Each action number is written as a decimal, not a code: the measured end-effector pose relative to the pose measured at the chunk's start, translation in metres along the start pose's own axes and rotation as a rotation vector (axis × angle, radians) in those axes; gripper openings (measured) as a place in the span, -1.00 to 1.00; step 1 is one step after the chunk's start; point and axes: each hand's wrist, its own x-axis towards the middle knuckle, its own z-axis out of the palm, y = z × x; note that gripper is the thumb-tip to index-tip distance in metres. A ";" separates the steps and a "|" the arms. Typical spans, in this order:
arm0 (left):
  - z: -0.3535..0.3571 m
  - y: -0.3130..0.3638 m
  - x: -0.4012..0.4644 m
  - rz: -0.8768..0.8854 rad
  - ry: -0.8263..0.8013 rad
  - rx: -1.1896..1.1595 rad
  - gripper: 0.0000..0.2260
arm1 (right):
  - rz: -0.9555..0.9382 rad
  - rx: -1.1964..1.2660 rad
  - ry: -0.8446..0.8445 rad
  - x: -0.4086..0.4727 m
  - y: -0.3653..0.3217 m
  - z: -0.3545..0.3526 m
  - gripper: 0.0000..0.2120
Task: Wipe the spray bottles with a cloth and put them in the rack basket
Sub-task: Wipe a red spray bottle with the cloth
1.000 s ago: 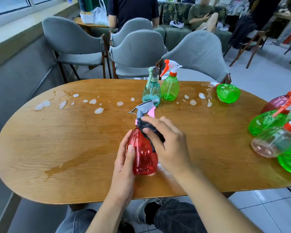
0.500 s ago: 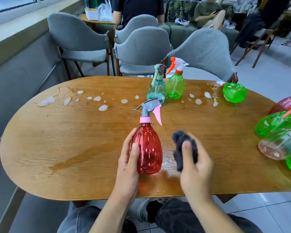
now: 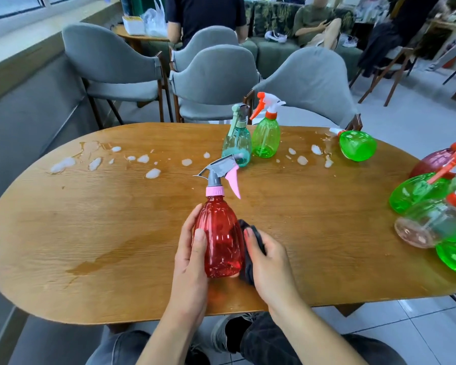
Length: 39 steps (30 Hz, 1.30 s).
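A red spray bottle (image 3: pixel 221 233) with a grey head and pink trigger stands upright on the wooden table (image 3: pixel 90 233) near its front edge. My left hand (image 3: pixel 191 256) grips its left side. My right hand (image 3: pixel 270 262) holds a dark cloth (image 3: pixel 250 248) pressed against the bottle's right side. A teal bottle (image 3: pixel 237 143) and a green bottle (image 3: pixel 266 135) stand upright at the far edge. Another green bottle (image 3: pixel 357 144) lies on its side further right. Several bottles (image 3: pixel 432 206) are piled at the table's right end.
Puddles and foam blobs (image 3: pixel 142 162) spread across the far left of the table. Grey chairs (image 3: pixel 211 83) stand behind it, and people sit or stand further back. The rack basket is not clearly visible.
My right hand left the bottle's neck, drew away with the cloth, then came back against the lower right side of the bottle. My left hand kept its hold.
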 end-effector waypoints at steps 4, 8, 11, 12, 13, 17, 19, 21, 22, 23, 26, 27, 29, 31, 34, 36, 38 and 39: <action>0.000 0.002 0.000 -0.014 0.010 -0.018 -0.61 | 0.002 -0.082 -0.008 -0.015 0.008 -0.014 -0.71; 0.001 0.003 -0.001 -0.026 -0.012 -0.005 -0.59 | -0.129 -0.008 0.120 -0.001 -0.012 -0.016 -0.75; 0.000 0.001 -0.001 -0.023 -0.015 0.016 -0.53 | -0.219 -0.045 0.129 0.006 -0.021 0.002 -0.74; -0.001 0.001 -0.001 -0.024 -0.010 0.013 -0.55 | -0.231 -0.068 0.132 0.005 -0.019 0.007 -0.73; -0.001 0.001 0.000 -0.027 -0.003 0.008 -0.59 | -0.231 -0.089 0.140 0.004 -0.016 0.011 -0.73; -0.001 0.002 0.000 -0.045 0.012 -0.046 -0.61 | -0.195 -0.212 0.107 -0.008 0.007 0.004 -0.71; -0.001 0.001 -0.001 -0.053 0.009 -0.064 -0.58 | -0.171 -0.322 0.041 -0.014 0.014 -0.008 -0.75; -0.002 0.002 -0.001 -0.042 -0.013 -0.040 -0.56 | -0.144 -0.372 0.001 -0.016 0.011 -0.021 -0.79; -0.002 0.001 -0.001 -0.033 -0.023 -0.019 -0.53 | -0.144 -0.365 0.015 -0.017 0.005 -0.027 -0.78; -0.003 0.000 -0.001 -0.023 -0.030 -0.002 -0.49 | -0.164 -0.336 0.047 -0.015 -0.004 -0.032 -0.75; -0.003 -0.003 -0.002 -0.006 -0.043 0.031 -0.45 | -0.420 -0.299 0.177 0.000 -0.037 -0.042 -0.72; -0.003 -0.003 -0.003 0.003 -0.045 0.045 -0.47 | -0.567 -0.363 0.205 0.006 -0.050 -0.043 -0.73; -0.003 -0.003 -0.003 0.022 -0.041 0.071 -0.53 | -0.876 -0.577 0.213 0.024 -0.072 -0.038 -0.72; -0.003 -0.003 -0.003 0.026 -0.042 0.084 -0.57 | -1.097 -0.800 0.189 0.047 -0.086 -0.032 -0.71; -0.004 -0.004 -0.003 0.017 -0.054 0.085 -0.52 | -1.178 -1.011 0.171 0.075 -0.090 -0.020 -0.71; -0.004 -0.005 -0.002 0.015 -0.057 0.082 -0.48 | -1.193 -1.062 0.119 0.082 -0.084 -0.014 -0.72; -0.004 -0.004 -0.002 0.025 -0.051 0.091 -0.47 | -1.227 -1.075 0.028 0.082 -0.076 -0.010 -0.72; -0.004 -0.005 -0.002 0.029 -0.047 0.095 -0.47 | -1.233 -1.066 -0.027 0.080 -0.073 -0.009 -0.71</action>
